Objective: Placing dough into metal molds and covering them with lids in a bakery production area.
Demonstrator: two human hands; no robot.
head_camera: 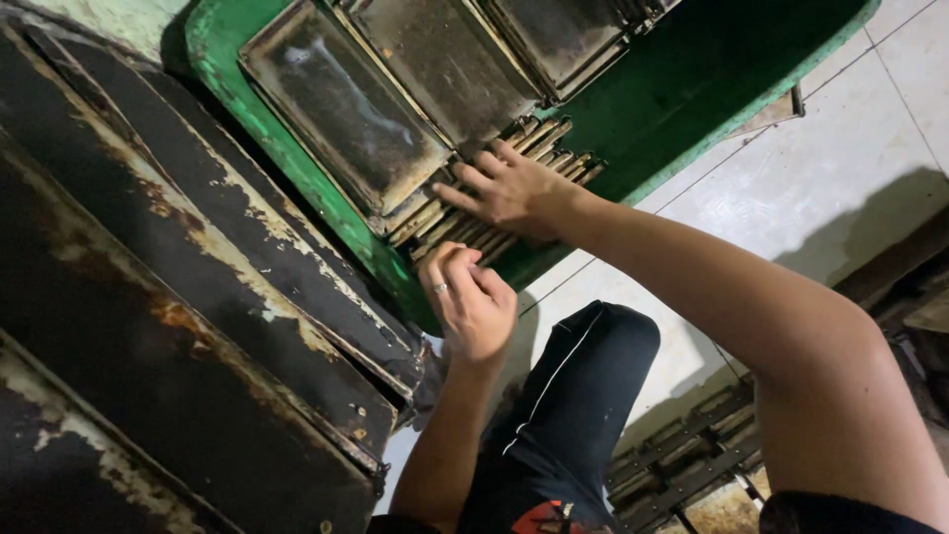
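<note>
Narrow metal strips point(494, 203), a packed row on the green tray point(297, 163), lie flat under the right hand point(509, 188), fingers spread and pressing, nothing clamped. Just below them the left hand point(470, 302) curls at the tray rim, grip unclear. Uneven pressure could fan the strips loose against the dark baking pans point(346, 109).

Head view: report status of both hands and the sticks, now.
Right hand flat on row of thin sticks in green tray, fingers spread. Left hand curled at tray edge, holding nothing visible. Dark metal plates lie beside sticks.
</note>
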